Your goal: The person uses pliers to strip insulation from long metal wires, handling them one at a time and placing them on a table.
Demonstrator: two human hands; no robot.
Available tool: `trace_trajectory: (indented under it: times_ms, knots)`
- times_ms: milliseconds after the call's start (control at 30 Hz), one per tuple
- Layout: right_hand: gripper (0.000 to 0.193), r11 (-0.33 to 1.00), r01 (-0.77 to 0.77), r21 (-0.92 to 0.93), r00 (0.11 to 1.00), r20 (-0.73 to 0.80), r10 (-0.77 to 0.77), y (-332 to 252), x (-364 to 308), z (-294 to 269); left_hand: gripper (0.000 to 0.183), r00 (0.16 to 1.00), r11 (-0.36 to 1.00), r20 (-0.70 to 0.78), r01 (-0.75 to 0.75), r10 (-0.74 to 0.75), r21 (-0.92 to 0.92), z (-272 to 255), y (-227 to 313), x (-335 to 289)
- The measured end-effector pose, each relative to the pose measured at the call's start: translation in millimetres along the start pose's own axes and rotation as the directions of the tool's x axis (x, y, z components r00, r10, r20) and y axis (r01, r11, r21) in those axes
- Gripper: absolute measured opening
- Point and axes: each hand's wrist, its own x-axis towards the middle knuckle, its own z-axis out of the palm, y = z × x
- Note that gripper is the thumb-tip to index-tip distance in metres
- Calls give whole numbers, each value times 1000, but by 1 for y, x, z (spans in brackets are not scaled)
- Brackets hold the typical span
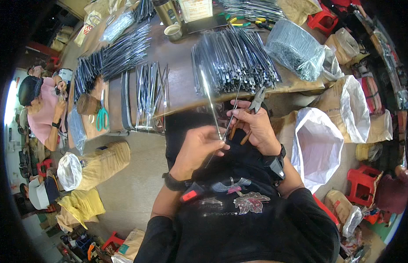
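Left of the frame, teal-handled scissors (102,119) lie near the table edge, where a sleeve brushing past could sweep them off. To their right, a loose bunch of strips (147,94) reaches the front edge; a knock there could spill it to the floor.

At the centre, the left hand (196,148) pinches a thin, shiny metal strip (211,103) between thumb and fingers, its long end standing up towards the upper middle. If that grip is slack, the strip could twist or slip, and its free tip could catch the big heap of strips (239,61) and drag some out.

Just right of centre, the right hand (260,128) is curled around pliers (256,101), head pointing up. At least 1 thin piece seems to run between its fingers too, though glare and overlap make this hard to tell. With the 2 hands so near each other, a slip of the pliers could nip a bare fingertip.

Farther right, an open white-lined sack (318,147) could swallow a dropped strip.
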Motion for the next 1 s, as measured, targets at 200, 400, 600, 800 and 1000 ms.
trace_trajectory:
  times_ms: [200, 400, 600, 800, 1000]
  knots:
    - [23, 998, -36, -55, 999, 34, 38, 0, 3, -2, 22, 999, 999, 40, -21, 22, -38, 1, 2, -1]
    - [19, 986, 59, -158, 997, 61, -50, 5, 4, 4, 14, 1000, 953, 1, 10, -11, -302, 5, 10, 4]
    - [16, 987, 23, -158, 997, 81, -11, -4, 2, 8, 9, 983, 793, 60, 177, -175, -583, -3, -7, 18]
    - [10, 993, -32, -116, 997, 60, 39, 3, -1, -9, 9, 992, 856, -33, 91, -126, -510, 2, -10, 19]
    - [22, 923, -100, 372, 994, -2, 109, 13, 3, -60, 10, 994, 898, -65, 55, -93, -437, -2, -12, 18]
